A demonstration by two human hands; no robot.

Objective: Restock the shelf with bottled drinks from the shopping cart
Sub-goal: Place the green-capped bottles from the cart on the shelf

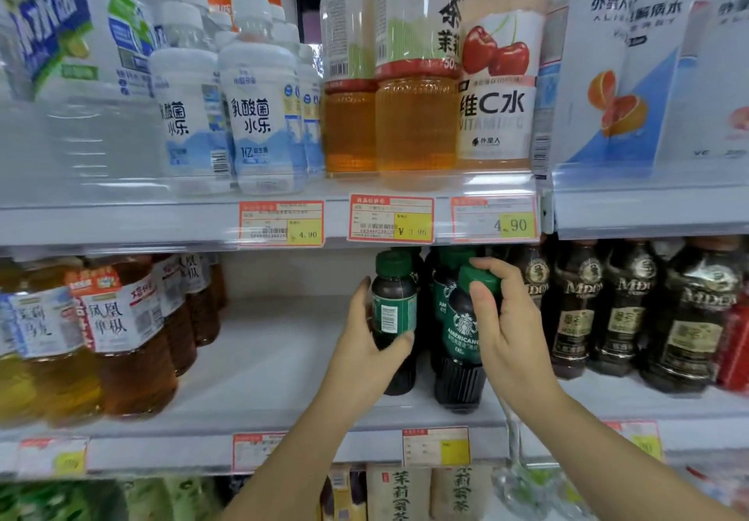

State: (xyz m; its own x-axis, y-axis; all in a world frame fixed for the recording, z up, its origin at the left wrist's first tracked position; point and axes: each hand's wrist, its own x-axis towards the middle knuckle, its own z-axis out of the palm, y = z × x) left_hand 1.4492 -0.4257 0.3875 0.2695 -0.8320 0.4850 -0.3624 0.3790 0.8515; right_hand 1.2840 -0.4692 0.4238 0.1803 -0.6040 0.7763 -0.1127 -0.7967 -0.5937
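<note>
White shelf (263, 358), middle tier: amber tea bottles (129, 338) crowd the left, dark coffee bottles (620, 310) the right. Now the left hand (364, 350) wraps its fingers round a green-capped bottle (393, 310), barcode facing out. The right hand (510, 338) clamps the Americano bottle (462, 334) at cap and shoulder. Both stand upright near the front edge, caps up, side by side, ribbed dark bases.

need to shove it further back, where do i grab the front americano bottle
Probably the americano bottle by its labelled body, from the open front: it stands upright, a second bottle crowds one side, and the upper shelf sits low over the cap the right hand grips.
</note>
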